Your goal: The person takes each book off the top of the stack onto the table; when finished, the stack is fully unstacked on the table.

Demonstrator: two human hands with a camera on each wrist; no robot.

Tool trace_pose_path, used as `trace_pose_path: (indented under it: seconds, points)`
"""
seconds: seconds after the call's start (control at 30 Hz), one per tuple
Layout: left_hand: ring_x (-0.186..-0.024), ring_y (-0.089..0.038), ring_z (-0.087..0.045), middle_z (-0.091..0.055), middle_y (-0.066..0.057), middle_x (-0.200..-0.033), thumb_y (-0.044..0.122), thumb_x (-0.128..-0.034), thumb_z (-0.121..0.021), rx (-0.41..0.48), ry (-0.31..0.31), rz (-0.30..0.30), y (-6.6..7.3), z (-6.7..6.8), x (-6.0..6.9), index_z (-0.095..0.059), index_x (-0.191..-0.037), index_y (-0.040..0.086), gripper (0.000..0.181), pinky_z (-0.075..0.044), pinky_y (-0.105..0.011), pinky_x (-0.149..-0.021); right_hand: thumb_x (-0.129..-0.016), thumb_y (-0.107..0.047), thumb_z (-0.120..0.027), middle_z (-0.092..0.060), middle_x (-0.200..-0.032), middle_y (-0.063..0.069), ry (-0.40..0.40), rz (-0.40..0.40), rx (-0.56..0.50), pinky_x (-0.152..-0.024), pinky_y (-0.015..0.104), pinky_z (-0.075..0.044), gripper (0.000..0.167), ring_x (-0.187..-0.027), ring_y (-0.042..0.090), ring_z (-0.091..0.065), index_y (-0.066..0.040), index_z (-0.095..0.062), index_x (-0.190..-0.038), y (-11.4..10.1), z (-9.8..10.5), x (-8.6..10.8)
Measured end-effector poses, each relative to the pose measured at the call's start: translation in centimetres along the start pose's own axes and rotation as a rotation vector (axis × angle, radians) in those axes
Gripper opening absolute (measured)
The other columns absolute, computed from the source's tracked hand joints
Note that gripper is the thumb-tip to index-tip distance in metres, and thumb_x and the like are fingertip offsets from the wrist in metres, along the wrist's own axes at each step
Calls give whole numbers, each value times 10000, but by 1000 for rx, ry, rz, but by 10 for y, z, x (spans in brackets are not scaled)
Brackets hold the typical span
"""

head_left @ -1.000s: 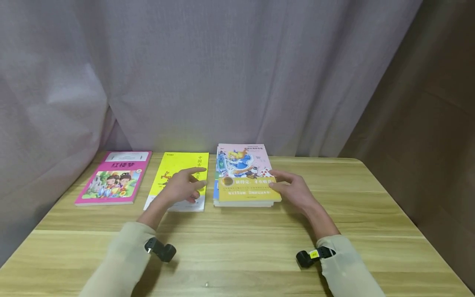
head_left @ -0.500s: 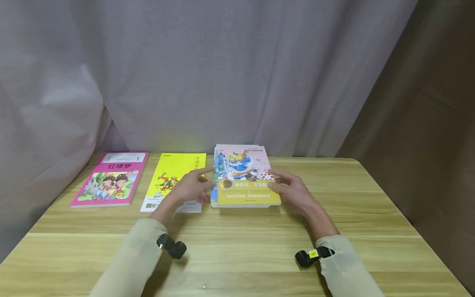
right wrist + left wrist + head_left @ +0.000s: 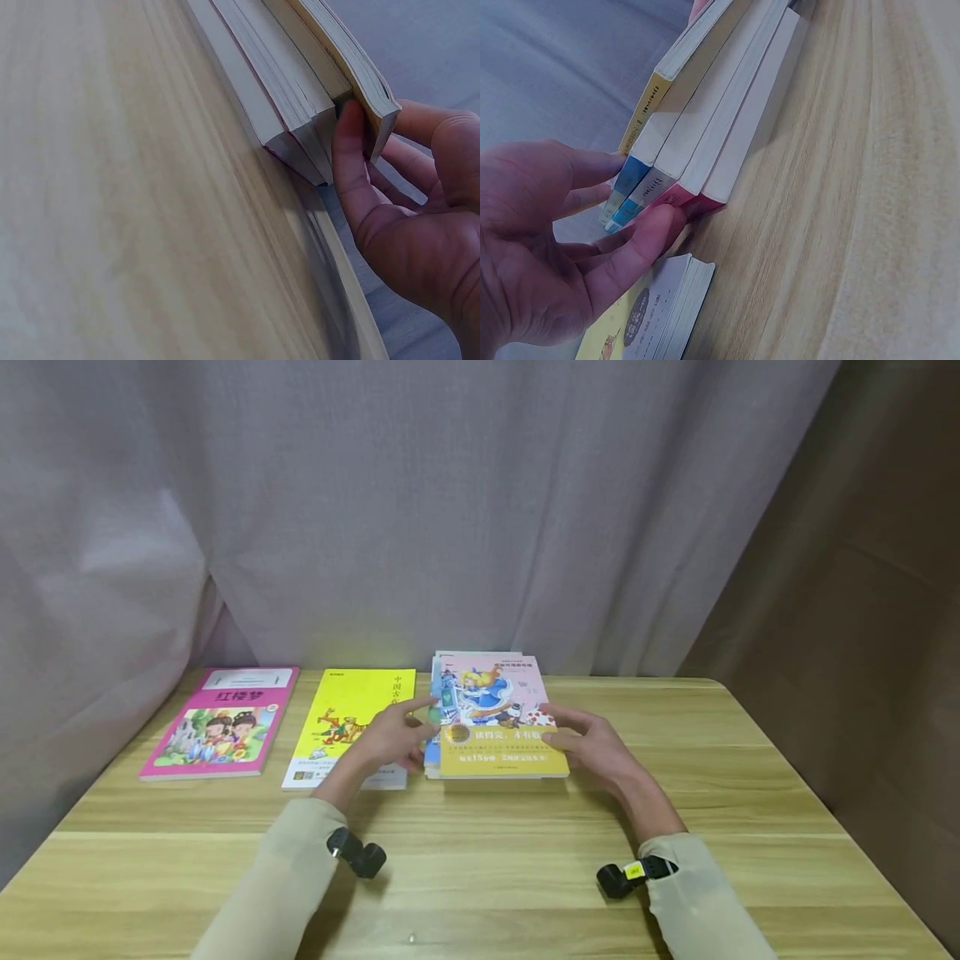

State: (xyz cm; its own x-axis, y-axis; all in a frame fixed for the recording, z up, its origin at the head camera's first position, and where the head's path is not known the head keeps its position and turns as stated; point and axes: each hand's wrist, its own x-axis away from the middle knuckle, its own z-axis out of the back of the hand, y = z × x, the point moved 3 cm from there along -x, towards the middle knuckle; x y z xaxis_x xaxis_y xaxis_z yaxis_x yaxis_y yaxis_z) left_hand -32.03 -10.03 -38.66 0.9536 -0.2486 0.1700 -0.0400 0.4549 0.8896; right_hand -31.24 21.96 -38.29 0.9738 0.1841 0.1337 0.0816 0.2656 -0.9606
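My right hand point(image 3: 596, 747) pinches the right edge of the top storybook point(image 3: 487, 693), which has a pink cover with a girl in blue and a yellow band. In the right wrist view, that book's edge point(image 3: 360, 56) sits between thumb and fingers, raised slightly off the books beneath. Several books point(image 3: 697, 142) form the stack below, with blue, white and red spines. At its left side, my left hand point(image 3: 386, 739) touches the spines. Its thumb lies by the red spine point(image 3: 679, 196) and its forefinger near the yellow and blue ones.
A yellow book point(image 3: 360, 689) lies left of the stack, partly beneath my left forearm and hand. Farther left is a pink book point(image 3: 225, 731). Grey curtains point(image 3: 375, 510) hang behind the wooden table point(image 3: 525, 877).
My left hand has moved right, from over the yellow book to the stack's spines. The top book has slid slightly toward me, baring the far edge of the book under it.
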Motion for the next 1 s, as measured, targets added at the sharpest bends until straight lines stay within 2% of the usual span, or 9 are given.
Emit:
trace_pose_path:
  seconds: [0.13, 0.43, 0.63, 0.83, 0.87, 0.9, 1.0]
  points:
    - [-747, -251, -724, -647, -245, -1391, 270, -1052, -671, -1, 2, 18, 0, -2, -2, -403, -1640, 310, 647, -649, -347, -652, -1004, -94, -699, -416, -1636, 247, 0, -11, -26, -812, 270, -641, 650, -935, 116, -747, -95, -453, -1605, 1, 1, 0]
    - [-772, -248, -717, -591, -255, -1474, 262, -1054, -673, 16, 14, 40, -1, -3, -2, -393, -1644, 329, 657, -655, -356, -660, -990, -70, -709, -488, -1591, 244, 17, -10, -37, -795, 285, -646, 637, -898, 132, -768, -104, -486, -1586, -2, 7, 2]
    - [-775, -247, -711, -609, -240, -1453, 268, -1056, -668, 6, 18, 36, -2, -4, -2, -387, -1646, 337, 657, -656, -353, -666, -980, -62, -718, -450, -1620, 244, 28, -24, -44, -815, 281, -643, 646, -922, 129, -763, -105, -492, -1583, -7, 14, 6]
    - [-797, -253, -703, -607, -233, -1453, 273, -1058, -665, 6, 19, 48, -2, -5, -2, -385, -1645, 343, 654, -658, -352, -678, -980, -47, -707, -523, -1557, 256, 37, -43, -46, -829, 301, -645, 628, -924, 159, -773, -126, -512, -1572, -16, 19, 11]
    - [-801, -252, -702, -604, -232, -1456, 274, -1058, -666, 5, 20, 52, -2, -5, -2, -385, -1645, 346, 655, -657, -350, -680, -979, -50, -709, -544, -1540, 253, 39, -43, -46, -818, 297, -645, 627, -907, 154, -773, -132, -517, -1570, -18, 19, 12]
    - [-804, -252, -701, -603, -232, -1457, 275, -1058, -666, 4, 20, 55, -2, -5, -2, -384, -1645, 349, 656, -658, -349, -682, -976, -63, -717, -587, -1497, 250, 48, -44, -37, -742, 273, -638, 623, -817, 124, -755, -153, -530, -1564, -20, 20, 13]
    - [-802, -253, -698, -602, -232, -1458, 271, -1057, -666, 3, 21, 56, -3, -5, -2, -383, -1645, 351, 657, -658, -350, -683, -974, -92, -732, -629, -1466, 200, 60, -46, -23, -629, 223, -589, 626, -699, 62, -696, -189, -539, -1561, -25, 22, 14]
